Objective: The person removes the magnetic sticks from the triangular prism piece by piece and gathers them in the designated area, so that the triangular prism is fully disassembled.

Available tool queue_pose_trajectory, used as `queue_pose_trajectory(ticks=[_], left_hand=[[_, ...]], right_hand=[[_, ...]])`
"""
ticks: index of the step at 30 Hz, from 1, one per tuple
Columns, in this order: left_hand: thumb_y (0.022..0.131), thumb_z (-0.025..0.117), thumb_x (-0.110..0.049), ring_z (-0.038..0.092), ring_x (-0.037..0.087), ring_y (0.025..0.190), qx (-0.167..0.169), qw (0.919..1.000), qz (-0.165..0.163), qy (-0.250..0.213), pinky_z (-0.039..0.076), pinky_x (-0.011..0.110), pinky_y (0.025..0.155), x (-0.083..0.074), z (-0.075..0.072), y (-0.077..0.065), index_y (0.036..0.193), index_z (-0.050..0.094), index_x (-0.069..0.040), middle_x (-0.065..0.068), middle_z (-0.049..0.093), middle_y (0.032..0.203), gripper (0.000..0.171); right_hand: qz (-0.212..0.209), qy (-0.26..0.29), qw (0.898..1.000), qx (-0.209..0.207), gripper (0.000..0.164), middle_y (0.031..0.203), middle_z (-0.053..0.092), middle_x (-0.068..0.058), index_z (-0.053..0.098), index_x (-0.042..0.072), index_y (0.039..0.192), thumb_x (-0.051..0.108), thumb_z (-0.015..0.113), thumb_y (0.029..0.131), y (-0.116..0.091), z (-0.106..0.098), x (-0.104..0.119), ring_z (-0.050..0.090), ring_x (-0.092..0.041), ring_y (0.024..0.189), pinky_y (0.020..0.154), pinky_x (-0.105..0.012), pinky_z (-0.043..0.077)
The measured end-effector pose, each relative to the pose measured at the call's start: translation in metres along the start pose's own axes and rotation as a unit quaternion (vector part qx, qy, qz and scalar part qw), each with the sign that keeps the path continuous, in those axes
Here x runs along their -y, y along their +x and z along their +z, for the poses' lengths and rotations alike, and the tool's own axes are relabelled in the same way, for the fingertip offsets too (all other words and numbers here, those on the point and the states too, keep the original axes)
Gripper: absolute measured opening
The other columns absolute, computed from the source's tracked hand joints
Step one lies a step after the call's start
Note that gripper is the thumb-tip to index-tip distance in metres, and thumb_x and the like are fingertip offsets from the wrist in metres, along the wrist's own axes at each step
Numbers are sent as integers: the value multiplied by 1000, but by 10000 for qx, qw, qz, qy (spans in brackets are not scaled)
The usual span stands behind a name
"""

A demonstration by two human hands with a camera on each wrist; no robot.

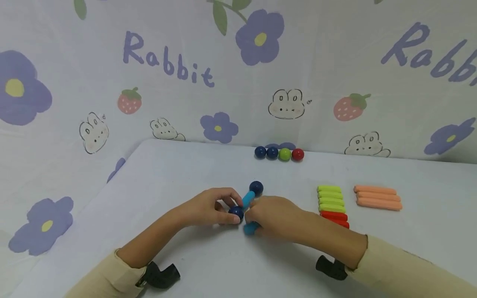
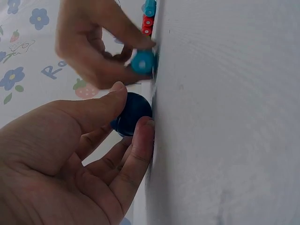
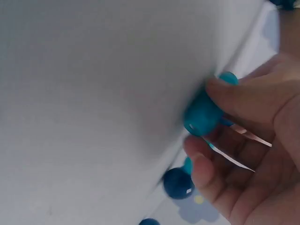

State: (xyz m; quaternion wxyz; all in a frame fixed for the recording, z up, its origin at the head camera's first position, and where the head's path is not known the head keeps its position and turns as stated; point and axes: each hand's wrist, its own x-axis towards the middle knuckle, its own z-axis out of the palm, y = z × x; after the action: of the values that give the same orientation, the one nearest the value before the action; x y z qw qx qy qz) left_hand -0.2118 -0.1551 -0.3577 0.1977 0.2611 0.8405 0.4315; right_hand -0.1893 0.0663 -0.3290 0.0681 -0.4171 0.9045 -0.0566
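My left hand [image 1: 208, 208] pinches a dark blue ball [image 2: 133, 115] between thumb and fingers, low on the white table. Just to its right, my right hand [image 1: 273, 216] grips a light blue stick [image 3: 205, 112] whose near end [image 1: 251, 228] pokes out below the fingers. Another light blue stick [image 1: 248, 199] slants between the hands, its far end touching a second dark blue ball [image 1: 256, 188]. Its near end lies against the left fingertips and the held ball; whether it is joined there, I cannot tell. Fingers hide the middle of the gripped stick.
A row of balls at the back has two dark blue ones [image 1: 266, 152], a green one [image 1: 285, 154] and a red one [image 1: 297, 155]. Right of my hand lie green sticks [image 1: 330, 198], red sticks [image 1: 335, 218] partly behind my forearm, and orange sticks [image 1: 378, 198].
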Motion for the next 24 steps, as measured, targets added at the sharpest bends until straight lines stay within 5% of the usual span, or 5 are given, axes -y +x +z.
queue_pose_trajectory(ticks=[7,15,24], left_hand=[[89,78,-20,64,19,77,-82,9999,-93,63,55,31,65,2,1,1,114,65,-17,3,64,105,28],[89,78,-21,64,19,77,-116,9997,-212,85,54,32,63,1,0,0,114,65,-19,3,64,106,28],[89,78,-21,63,19,78,-103,9997,-195,86,52,31,63,1,1,0,113,66,-18,3,63,106,27]], right_hand=[[445,781,9959,-80,25,94,70,4,72,11,106,15,83,84,-20,-5,-2,61,-12,83,83,-33,56],[351,929,9933,-597,20,90,68,8,72,15,100,16,83,84,-40,-8,-17,61,-11,83,80,-33,56],[599,1086,9904,-616,20,92,68,10,75,15,101,15,83,83,-65,-2,-24,63,-10,86,80,-32,57]])
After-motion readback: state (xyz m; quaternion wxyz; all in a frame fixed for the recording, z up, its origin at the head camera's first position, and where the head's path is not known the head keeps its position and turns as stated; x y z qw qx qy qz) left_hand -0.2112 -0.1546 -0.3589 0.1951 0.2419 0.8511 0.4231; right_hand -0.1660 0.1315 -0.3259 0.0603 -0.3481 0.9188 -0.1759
